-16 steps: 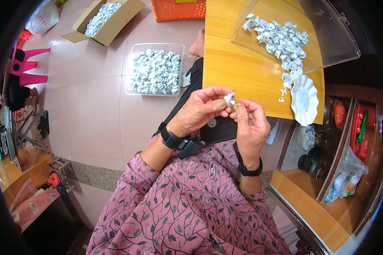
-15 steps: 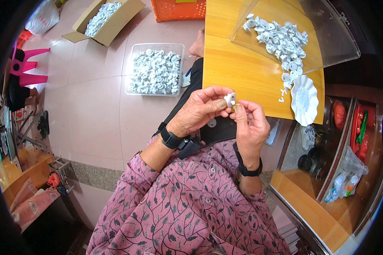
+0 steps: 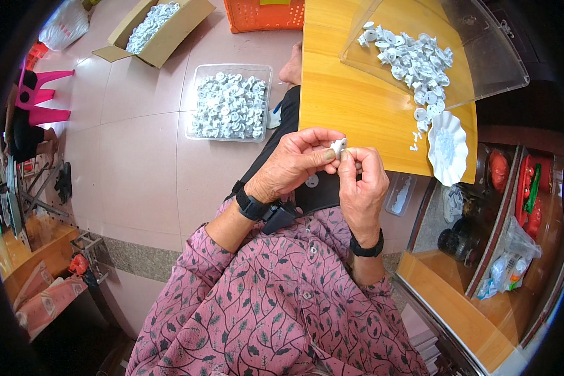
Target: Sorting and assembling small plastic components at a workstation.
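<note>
Between the thumb and fingers of my left hand is a small white plastic part, held above my lap near the table's front corner. My right hand is closed in a pinch at the part's right side, its thumb and fingertip pressed against it. Whether a smaller piece sits in that pinch is hidden. On the wooden table lies a heap of similar white parts, partly inside a tipped clear bin. Several tiny white pieces lie beside a white fluted dish.
On the tiled floor at left stand a clear tub and a cardboard box, both filled with white parts. An orange crate is at the back. A pink stool stands far left. Open shelving flanks me at right.
My right hand has shifted slightly left and its fingers now press closer against the white part. The part has turned a little in my left hand, which stays nearly in place.
</note>
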Motion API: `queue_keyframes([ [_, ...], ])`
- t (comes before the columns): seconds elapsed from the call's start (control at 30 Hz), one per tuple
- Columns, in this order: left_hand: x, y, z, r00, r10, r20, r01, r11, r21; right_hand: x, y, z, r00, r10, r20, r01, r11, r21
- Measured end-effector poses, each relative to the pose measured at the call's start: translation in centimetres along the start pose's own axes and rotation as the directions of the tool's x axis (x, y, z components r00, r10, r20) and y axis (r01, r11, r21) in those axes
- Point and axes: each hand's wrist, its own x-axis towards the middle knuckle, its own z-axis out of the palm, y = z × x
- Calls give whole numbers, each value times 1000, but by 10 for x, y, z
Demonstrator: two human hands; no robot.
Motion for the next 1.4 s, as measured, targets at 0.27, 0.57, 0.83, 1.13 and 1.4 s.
queue_keyframes([
  [0.27, -5, 6, -5, 998, 54, -30, -54, 999, -9, -11, 10, 1, 966, 258, 21, -253, 922, 295],
  [0.57, -14, 59, -78, 753, 302, -585, -273, 952, 139, -39, 31, -24, 947, 261, 187, -292, 941, 169],
  [0.83, -41, 46, -27, 948, -23, -318, 234, 729, 644, -43, 56, -43, 941, 332, 73, -339, 930, 143],
  [1.13, -34, 3, -16, 946, -220, 240, -245, 7, 970, -11, 100, -71, 983, -10, -183, -91, 839, -537],
  [1.4, -12, -40, -16, 936, -341, 90, -227, -387, 894, -5, 114, -70, 999, -29, -30, -3, 678, -735],
])
